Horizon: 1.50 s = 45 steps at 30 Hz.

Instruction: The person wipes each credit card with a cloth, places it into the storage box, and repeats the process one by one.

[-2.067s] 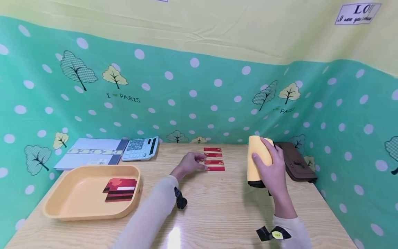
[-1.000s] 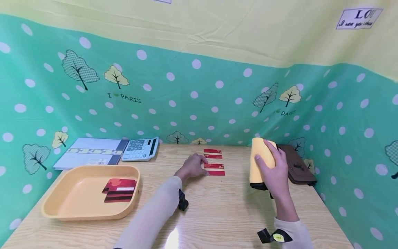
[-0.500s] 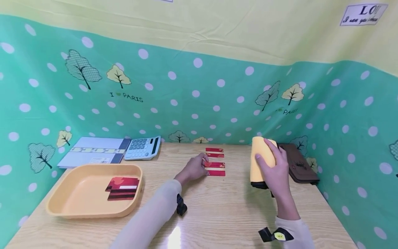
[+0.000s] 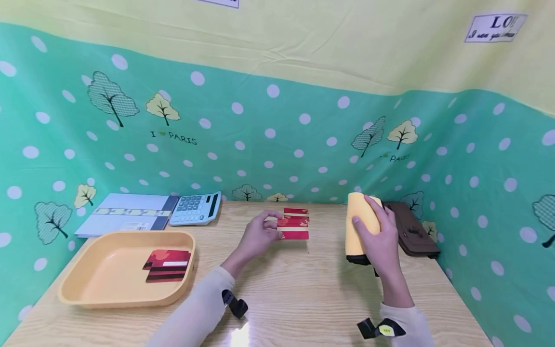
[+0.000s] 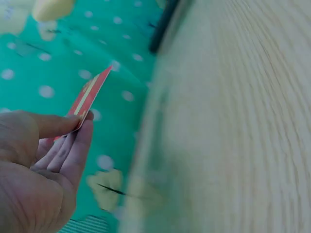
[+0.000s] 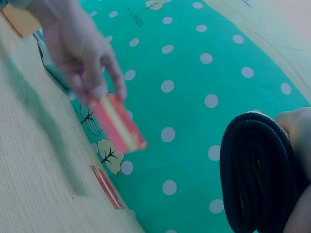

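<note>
My left hand (image 4: 257, 236) pinches a red card (image 4: 297, 221) with a cream stripe between thumb and fingers. In the left wrist view the card (image 5: 92, 92) is tilted and raised off the table; the right wrist view shows it (image 6: 119, 124) apart from the wood too. Another red striped card (image 4: 296, 211) lies flat on the table behind it, partly covered in the head view. My right hand (image 4: 383, 241) grips an upright roll of yellow cloth (image 4: 357, 226) with a dark inner side. Its dark wound layers (image 6: 257, 174) show end-on in the right wrist view.
An orange tray (image 4: 125, 302) at left holds several red cards (image 4: 169, 265). Behind it lie a blue notebook (image 4: 125, 212) and a light blue calculator (image 4: 195, 208). A brown wallet-like case (image 4: 414, 229) lies at back right, against the green dotted curtain (image 4: 269, 120).
My left hand has taken the front red card off the table, lifting it and drawing it slightly left. My right hand keeps its hold on the roll, nearly in place.
</note>
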Tool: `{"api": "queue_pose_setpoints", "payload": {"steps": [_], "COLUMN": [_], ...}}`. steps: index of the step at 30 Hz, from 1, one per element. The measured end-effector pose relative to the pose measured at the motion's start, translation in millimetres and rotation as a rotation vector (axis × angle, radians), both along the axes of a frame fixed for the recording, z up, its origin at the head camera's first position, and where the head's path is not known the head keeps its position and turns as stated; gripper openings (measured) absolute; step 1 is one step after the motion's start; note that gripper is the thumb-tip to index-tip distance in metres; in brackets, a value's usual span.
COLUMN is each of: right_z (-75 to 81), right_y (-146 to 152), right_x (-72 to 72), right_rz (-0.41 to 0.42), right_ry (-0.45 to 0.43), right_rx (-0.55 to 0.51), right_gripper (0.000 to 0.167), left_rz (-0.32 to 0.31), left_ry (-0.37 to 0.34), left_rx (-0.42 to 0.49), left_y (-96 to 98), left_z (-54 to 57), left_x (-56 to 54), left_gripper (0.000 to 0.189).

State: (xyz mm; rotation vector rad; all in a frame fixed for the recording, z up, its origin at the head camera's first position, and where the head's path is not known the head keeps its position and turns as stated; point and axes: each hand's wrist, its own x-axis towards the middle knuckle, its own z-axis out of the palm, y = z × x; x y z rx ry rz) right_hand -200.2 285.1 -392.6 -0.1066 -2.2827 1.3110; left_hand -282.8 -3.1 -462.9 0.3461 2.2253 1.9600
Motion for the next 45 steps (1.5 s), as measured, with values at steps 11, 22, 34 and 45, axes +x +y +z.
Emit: {"api": "queue_pose_setpoints", "payload": {"steps": [11, 22, 34, 45], "right_z": [2.4, 8.7, 0.5, -7.6], "right_y": [-14.8, -54.0, -83.7, -99.4], "right_x": [0.8, -2.4, -4.9, -4.8], "right_rz": [0.033, 0.158, 0.249, 0.312], "right_ry": [0.018, 0.055, 0.031, 0.039], "right_rx": [0.028, -0.025, -0.024, 0.004], "right_gripper": [0.057, 0.056, 0.057, 0.056], "left_rz": [0.113, 0.174, 0.165, 0.13], "left_ry": [0.066, 0.141, 0.09, 0.089], "left_rx": [0.14, 0.12, 0.228, 0.298], "left_y": [-44.8, -56.7, -57.0, -51.1], "left_z": [39.3, 50.5, 58.0, 58.7], "left_x": [37.8, 42.8, 49.4, 56.9], "left_gripper": [0.047, 0.048, 0.046, 0.044]}}
